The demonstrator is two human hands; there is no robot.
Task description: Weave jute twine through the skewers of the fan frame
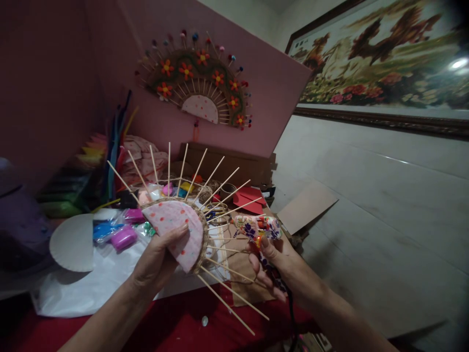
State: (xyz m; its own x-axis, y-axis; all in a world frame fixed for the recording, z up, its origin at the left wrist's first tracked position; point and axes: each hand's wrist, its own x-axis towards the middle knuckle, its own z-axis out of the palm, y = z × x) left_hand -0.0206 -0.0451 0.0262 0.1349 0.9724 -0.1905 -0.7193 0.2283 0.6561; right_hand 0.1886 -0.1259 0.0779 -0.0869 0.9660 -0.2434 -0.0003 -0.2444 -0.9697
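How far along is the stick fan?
Looks done: half-disc with spotted cover, sticks fanned round its curve, narrow twine band at their base. In hand: left hand holds the half-disc, right hand the glue gun. Probably left, going by the wall fan: wider band, flowers, coloured balls; these stick tips are bare.

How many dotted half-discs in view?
2. One dotted half-disc is in the left hand; the other, the upper half-disc, is at the base of the flowered fan. Plain white half-disc not counted. Clutter could hide more.
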